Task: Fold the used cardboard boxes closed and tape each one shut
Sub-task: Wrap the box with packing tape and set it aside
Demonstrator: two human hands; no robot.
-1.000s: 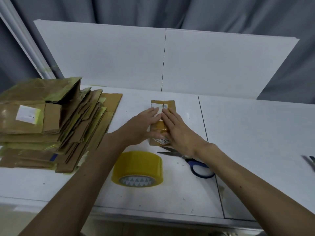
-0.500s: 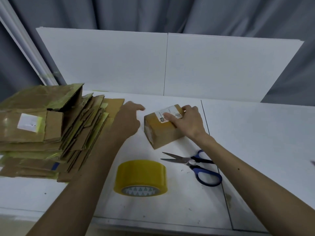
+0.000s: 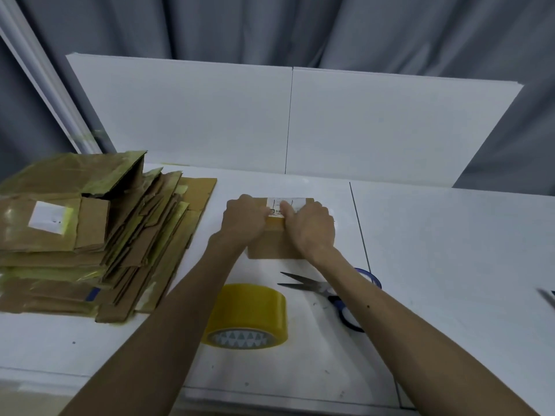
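The left hand [image 3: 244,219] curls its fingers over the left end of the box [image 3: 274,249], which sits mid-table [image 3: 450,265] under both palms, long axis running left to right. The right hand [image 3: 312,229] clamps the right end, fingers bent. The tape [image 3: 246,313] lies toward the person, nearer the left arm.

The small brown cardboard box [image 3: 270,250] looks matt. The round yellow plastic tape roll [image 3: 249,304] is glossy. The blue-handled scissors [image 3: 306,285] have smooth metal blades.
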